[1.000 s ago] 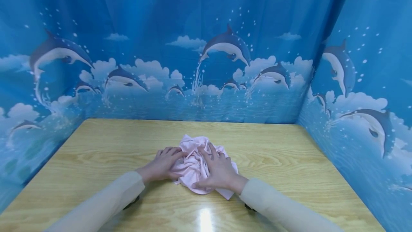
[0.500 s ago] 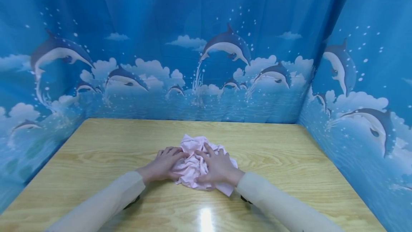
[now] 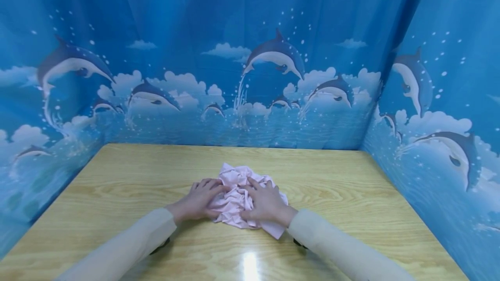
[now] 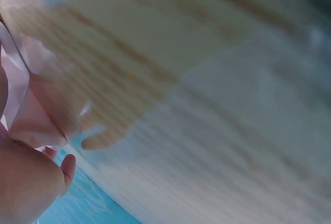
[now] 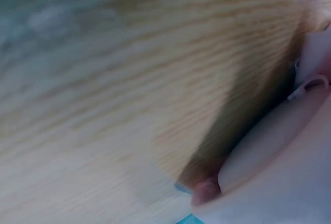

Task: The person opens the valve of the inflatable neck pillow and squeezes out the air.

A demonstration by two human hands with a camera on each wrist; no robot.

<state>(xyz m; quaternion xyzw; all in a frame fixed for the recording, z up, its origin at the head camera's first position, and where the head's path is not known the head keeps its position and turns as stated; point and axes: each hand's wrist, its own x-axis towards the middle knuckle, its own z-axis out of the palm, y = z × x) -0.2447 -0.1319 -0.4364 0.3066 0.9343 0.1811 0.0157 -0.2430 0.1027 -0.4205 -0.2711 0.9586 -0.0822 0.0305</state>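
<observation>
A crumpled pale pink cloth (image 3: 238,203) lies in a loose heap on the wooden table (image 3: 136,172). My left hand (image 3: 199,198) grips the heap's left side, its thumb toward the near edge. From the right, my right hand (image 3: 265,203) bears down on the folds with spread, bent fingers that gather them. One flat corner of cloth sticks out below the right wrist. Pink folds (image 4: 39,113) stand beside the left hand in the left wrist view. In the right wrist view a thin hem curls up beside the right hand. Parts of both hands' undersides are hidden.
Blue curtains (image 3: 175,55) printed with dolphins and clouds rise behind the table and along its sides. Pale sleeves (image 3: 129,242) cover both forearms. A bright light reflection (image 3: 250,266) shines on the near tabletop.
My right hand has shifted slightly and its thumb and index finger have drawn closer together, bunching the cloth more tightly. The left hand has barely moved.
</observation>
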